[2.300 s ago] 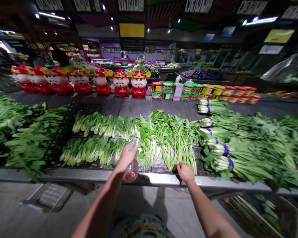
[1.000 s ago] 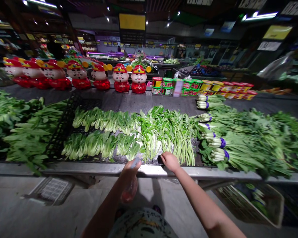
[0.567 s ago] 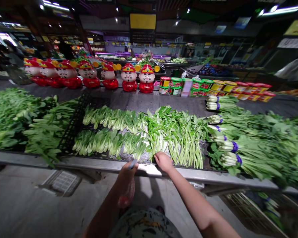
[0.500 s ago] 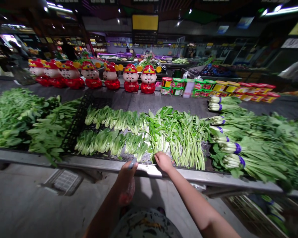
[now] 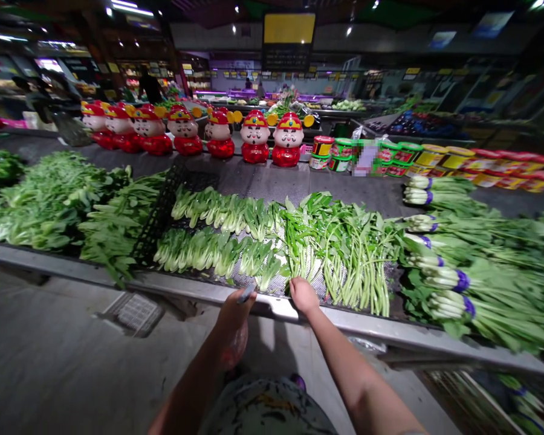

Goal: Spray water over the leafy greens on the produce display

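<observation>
My left hand (image 5: 236, 309) is closed at the metal front edge of the vegetable stand. From it hangs a clear plastic bag (image 5: 238, 345) with something reddish inside. A small grey object (image 5: 246, 293) shows at its thumb; its kind is unclear. My right hand (image 5: 304, 296) has its fingers curled round the lower stem ends of the long-stemmed leafy greens (image 5: 356, 260); the fingertips are partly hidden. Just beyond my left hand, two rows of small bok choy (image 5: 224, 257) lie on the perforated dark tray surface (image 5: 278, 284).
Bundles of greens with purple bands (image 5: 448, 278) lie to the right. Loose leafy greens (image 5: 49, 199) are heaped at left, behind a black crate wall (image 5: 156, 208). Red figurine jars (image 5: 254, 139) and stacked tubs (image 5: 342, 154) line the back. A crate (image 5: 136, 313) sits on the floor.
My view has turned a little left, so the stand appears shifted to the right. Both hands keep nearly the same places at the front edge.
</observation>
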`<state>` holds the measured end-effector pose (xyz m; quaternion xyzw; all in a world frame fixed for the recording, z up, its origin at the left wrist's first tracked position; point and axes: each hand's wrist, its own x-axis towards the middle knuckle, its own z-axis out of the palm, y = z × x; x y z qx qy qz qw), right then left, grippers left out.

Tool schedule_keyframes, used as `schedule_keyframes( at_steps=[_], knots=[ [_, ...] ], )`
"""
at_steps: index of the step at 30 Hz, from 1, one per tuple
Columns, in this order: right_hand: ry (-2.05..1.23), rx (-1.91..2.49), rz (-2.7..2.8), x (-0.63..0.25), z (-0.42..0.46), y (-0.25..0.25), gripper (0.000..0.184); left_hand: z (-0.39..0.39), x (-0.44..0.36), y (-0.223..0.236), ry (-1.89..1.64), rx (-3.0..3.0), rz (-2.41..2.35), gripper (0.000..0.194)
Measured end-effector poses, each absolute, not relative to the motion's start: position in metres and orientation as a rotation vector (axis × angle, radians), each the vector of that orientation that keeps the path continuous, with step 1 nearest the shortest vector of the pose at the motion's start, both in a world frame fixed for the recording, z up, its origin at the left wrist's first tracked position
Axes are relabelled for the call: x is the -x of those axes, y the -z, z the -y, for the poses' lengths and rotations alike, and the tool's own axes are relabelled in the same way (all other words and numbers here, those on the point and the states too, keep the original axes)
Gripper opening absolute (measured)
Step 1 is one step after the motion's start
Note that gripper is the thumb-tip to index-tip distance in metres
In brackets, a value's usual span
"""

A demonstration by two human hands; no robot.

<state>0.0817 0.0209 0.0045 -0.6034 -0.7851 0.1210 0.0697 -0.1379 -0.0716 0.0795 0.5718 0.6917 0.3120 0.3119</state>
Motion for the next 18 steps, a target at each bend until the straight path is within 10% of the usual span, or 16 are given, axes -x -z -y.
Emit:
schedule_keyframes(
  at_steps=[18],
  knots=[
    [-0.376,1.876,2.359,-0.079,-0.017,-0.006,0.040,0.064,0.161,-0.090,-1.095,-1.313,-1.886,0.027]
  ],
)
